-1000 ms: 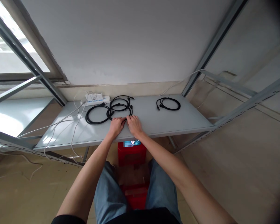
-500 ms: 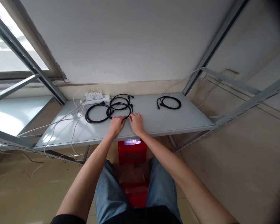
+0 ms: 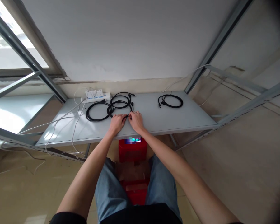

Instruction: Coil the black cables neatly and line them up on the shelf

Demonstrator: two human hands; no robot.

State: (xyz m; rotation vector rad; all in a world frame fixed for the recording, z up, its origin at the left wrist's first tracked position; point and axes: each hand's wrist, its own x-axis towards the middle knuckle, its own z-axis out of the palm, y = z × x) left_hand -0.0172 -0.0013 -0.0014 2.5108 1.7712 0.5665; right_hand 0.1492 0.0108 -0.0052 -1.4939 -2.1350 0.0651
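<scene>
Both of my hands rest near the front middle of a grey shelf (image 3: 163, 121), fingertips close together. My left hand (image 3: 117, 124) is closed on the near side of a coiled black cable (image 3: 109, 111). Just to its right, my right hand (image 3: 135, 120) pinches the same cable, its fingers bent. The exact spot they grip is mostly hidden by the fingers. Behind that coil, and overlapping it, lies another black cable (image 3: 119, 93). A third coiled cable (image 3: 93, 120) sits to the left, touching the group.
A separate black coil (image 3: 174, 106) lies on the right of the shelf. At the back left stands a white power strip (image 3: 95, 96), with white cords (image 3: 53, 123) trailing over the front edge. A red box (image 3: 133, 152) with a lit screen (image 3: 135, 140) is below.
My hands stay at nearly the same place on the cable, the right fingers shifting slightly. The view has moved a little, and the screen below shows different colours.
</scene>
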